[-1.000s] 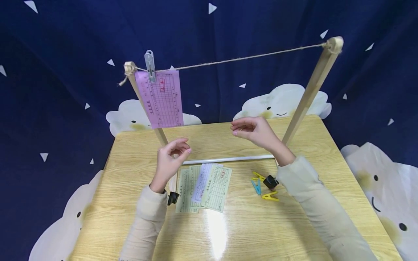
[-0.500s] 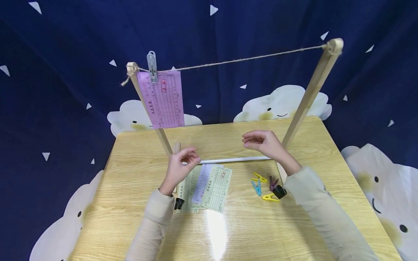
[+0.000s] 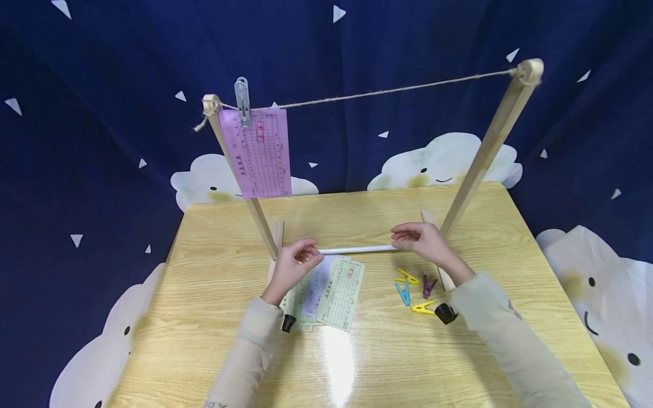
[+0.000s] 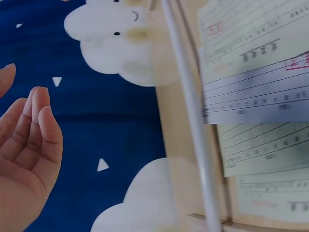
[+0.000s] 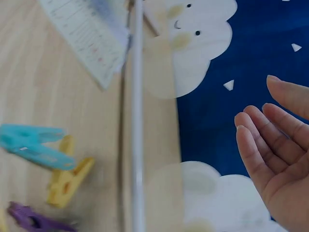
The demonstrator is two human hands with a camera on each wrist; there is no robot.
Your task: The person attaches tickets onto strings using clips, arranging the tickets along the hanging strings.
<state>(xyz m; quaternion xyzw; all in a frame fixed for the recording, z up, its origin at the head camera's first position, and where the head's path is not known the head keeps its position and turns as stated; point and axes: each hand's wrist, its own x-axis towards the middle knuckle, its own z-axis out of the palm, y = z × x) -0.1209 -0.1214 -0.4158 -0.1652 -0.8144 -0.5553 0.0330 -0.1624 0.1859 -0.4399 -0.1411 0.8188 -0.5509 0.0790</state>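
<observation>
My left hand (image 3: 292, 266) hovers over the left side of the paper slips, fingers loosely bent and nothing between them; in the left wrist view the palm (image 4: 24, 164) faces up, bare. My right hand (image 3: 420, 241) hangs in the air by the right post, also holding nothing, its fingers relaxed in the right wrist view. Green slips (image 3: 340, 294) and a lilac slip (image 3: 318, 286) lie overlapping on the table. To their right are yellow clothespins (image 3: 422, 307), a blue clothespin (image 3: 403, 293) and a purple clothespin (image 3: 428, 287). A pink slip (image 3: 262, 156) hangs from the string under a grey clothespin (image 3: 242, 102).
A string (image 3: 377, 92) runs between a left wooden post (image 3: 262, 229) and a taller-looking right wooden post (image 3: 479, 164). A white rod (image 3: 357, 249) crosses low between the posts, behind the slips. A dark blue curtain (image 3: 326, 51) with clouds stands behind the table (image 3: 214, 317).
Both hands have come down and to the right, staying bare. The left hand now covers part of the slips, and the purple clothespin shows from behind the right wrist.
</observation>
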